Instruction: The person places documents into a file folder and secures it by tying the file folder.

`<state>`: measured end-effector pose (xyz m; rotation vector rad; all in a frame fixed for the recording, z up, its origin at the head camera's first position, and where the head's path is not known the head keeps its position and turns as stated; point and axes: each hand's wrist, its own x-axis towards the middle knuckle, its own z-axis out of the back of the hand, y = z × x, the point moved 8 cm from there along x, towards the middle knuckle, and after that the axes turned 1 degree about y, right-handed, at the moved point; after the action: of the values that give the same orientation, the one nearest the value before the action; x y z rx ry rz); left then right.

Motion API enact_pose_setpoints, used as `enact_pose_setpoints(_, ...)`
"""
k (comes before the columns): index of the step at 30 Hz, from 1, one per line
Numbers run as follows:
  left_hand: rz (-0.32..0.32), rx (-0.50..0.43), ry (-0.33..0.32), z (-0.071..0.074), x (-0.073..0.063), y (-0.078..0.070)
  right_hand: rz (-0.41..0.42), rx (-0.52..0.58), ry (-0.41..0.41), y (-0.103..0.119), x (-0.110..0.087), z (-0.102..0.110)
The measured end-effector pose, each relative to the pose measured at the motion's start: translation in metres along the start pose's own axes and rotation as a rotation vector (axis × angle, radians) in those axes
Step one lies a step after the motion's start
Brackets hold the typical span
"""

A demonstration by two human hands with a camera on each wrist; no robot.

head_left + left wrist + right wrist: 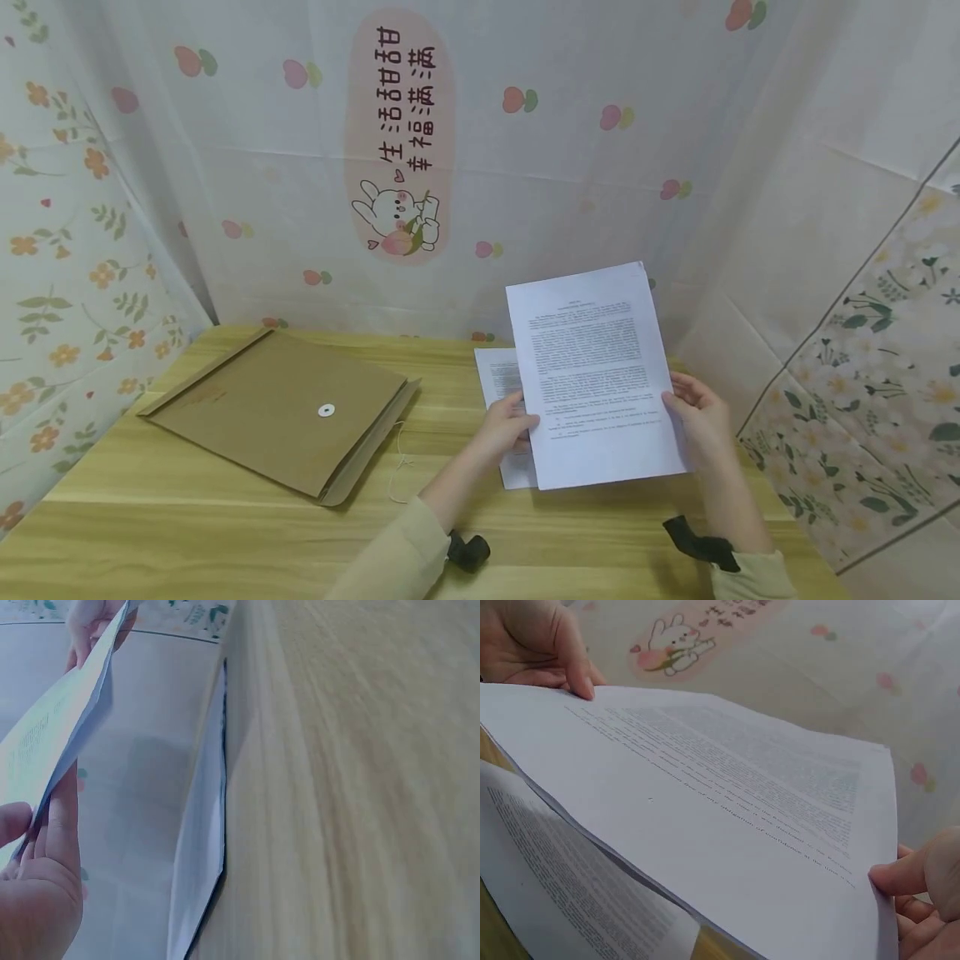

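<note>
A printed sheaf of paper (592, 375) is held up off the table, text side toward the head camera. My left hand (506, 427) pinches its left edge, thumb on the printed face and fingers behind. At the opposite edge my right hand (702, 417) grips it the same way, its thumb (896, 876) lying on the margin. In the right wrist view the sheaf bows slightly between both hands. Beneath it, more printed paper (517, 475) lies flat on the table, largely covered by the held sheaf in the head view.
A brown paper document envelope (285, 408) lies at the left of the wooden table (247, 542), with a white button (326, 410) and a loose white string (400, 462) at its right. Patterned curtains (585, 192) hang behind and on both sides.
</note>
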<state>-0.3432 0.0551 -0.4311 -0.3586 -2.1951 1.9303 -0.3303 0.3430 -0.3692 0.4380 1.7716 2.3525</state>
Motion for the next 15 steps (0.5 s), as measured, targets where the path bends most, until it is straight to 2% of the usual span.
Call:
enact_pose_setpoints(7,-0.043,0.011,0.030,0.005,-0.012,-0.010,0.021,0.038,0.047,0.013,-0.008,-0.004)
enact_pose_setpoints(10,-0.059,-0.011,0.051,0.006,-0.016,-0.013,0.034,0.069,0.077,0.017,-0.009,-0.007)
enact_pose_setpoints(15,-0.090,-0.084,0.081,0.007,-0.020,-0.021,0.075,0.047,0.139,0.021,-0.013,-0.013)
